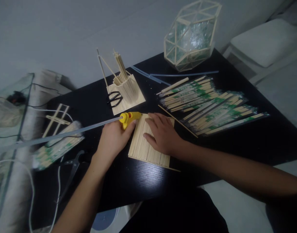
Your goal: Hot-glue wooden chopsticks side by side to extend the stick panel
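Black table [236, 142], wrapped chopstick packs [211, 103] on its right, many unopened. Stick panel [141, 142] lies flat mid-table, rows look fully laid, so we judge gluing is what's left. Our right hand [163, 134] presses flat on it, gripping nothing. Our left hand [112, 139] wraps the yellow glue gun [129, 117] — nozzle at the panel's top-left edge

The stick panel [141, 147] lies mid-worktop [138, 184]. The right hand [163, 134] rests on it; the left hand [112, 139] holds the glue gun [129, 117] at its left edge. Behind lie the scissors [114, 98]; to the right, the wrapped chopsticks [211, 103].
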`<state>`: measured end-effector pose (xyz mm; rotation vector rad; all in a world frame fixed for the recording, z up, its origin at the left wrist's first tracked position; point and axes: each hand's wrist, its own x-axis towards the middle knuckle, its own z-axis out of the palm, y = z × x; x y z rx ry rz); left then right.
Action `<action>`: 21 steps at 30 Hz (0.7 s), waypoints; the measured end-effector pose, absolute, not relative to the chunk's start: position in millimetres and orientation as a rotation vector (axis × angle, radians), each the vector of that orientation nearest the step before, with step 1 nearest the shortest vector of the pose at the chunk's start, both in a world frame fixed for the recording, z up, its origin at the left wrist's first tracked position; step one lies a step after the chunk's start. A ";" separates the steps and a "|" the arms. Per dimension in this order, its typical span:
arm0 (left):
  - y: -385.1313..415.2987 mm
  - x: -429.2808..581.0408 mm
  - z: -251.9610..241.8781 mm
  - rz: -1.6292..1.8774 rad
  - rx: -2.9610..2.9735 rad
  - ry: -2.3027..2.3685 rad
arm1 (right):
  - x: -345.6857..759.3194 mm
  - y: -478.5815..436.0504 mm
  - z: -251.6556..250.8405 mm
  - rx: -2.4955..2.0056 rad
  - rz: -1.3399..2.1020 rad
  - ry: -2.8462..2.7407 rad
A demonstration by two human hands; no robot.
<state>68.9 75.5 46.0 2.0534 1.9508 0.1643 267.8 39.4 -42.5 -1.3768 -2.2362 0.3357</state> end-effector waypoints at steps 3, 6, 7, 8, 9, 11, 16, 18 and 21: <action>79.9 56.7 46.0 0.217 1.974 1.925 | 268.4 40.3 -42.4 -1.368 0.370 -2.228; 86.7 40.6 42.8 0.283 1.769 1.982 | 269.4 41.8 -42.9 -1.312 0.406 -2.226; 88.5 36.3 41.1 0.306 1.664 1.974 | 269.7 42.3 -43.4 -1.287 0.419 -2.225; 89.6 33.0 39.2 0.333 1.561 1.927 | 270.0 43.0 -44.0 -1.262 0.431 -2.226; 90.0 30.8 37.2 0.363 1.472 1.892 | 270.2 43.7 -44.8 -1.240 0.440 -2.226; 88.9 28.5 32.5 0.409 1.341 1.826 | 270.6 45.3 -46.3 -1.201 0.448 -2.229; 85.5 23.4 18.8 0.467 1.174 1.764 | 271.9 48.5 -47.9 -1.142 0.458 -2.221; 86.9 19.6 14.0 0.463 1.164 1.731 | 272.3 48.9 -47.7 -1.138 0.455 -2.217; 90.9 15.4 10.2 0.454 1.151 1.703 | 272.6 49.1 -47.1 -1.134 0.449 -2.218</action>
